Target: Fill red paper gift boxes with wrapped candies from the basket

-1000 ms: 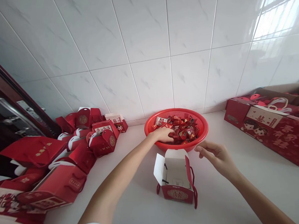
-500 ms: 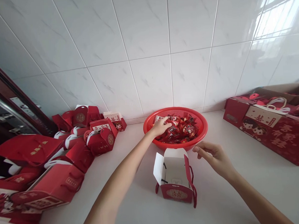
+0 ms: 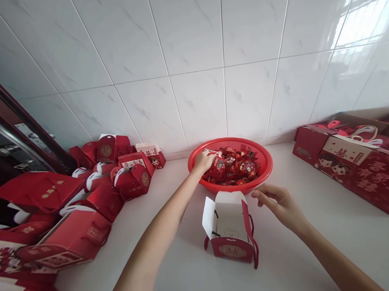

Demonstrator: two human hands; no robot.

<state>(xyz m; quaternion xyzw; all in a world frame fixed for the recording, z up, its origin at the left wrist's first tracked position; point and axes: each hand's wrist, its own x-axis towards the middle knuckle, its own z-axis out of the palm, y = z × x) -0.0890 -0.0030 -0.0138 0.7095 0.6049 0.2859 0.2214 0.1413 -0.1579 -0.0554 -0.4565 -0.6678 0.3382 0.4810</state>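
Note:
My left hand [image 3: 204, 160] reaches over the left side of a red perforated basket [image 3: 267, 167], its fingers closed on a red-and-white candy packet [image 3: 213, 153]. Red wrapped candies [image 3: 236, 167] lie heaped in that basket. Just right of the basket's front rim, my right hand [image 3: 278, 202] hovers with thumb and fingertips pinched; whatever may be between them is too small to name. Below the basket stands a small red box [image 3: 233, 250] with its flaps raised, its white inside showing and a red cord handle at each side.
Many red gift boxes [image 3: 78, 238] crowd the left side, with a red bag [image 3: 40, 192] among them. At the right stands a large printed red box [image 3: 352, 167] holding more items. A tiled wall [image 3: 199, 106] rises behind.
My left hand has shifted slightly left in the basket and its fingers have closed on a packet. My right hand keeps its pose. The view has moved a little.

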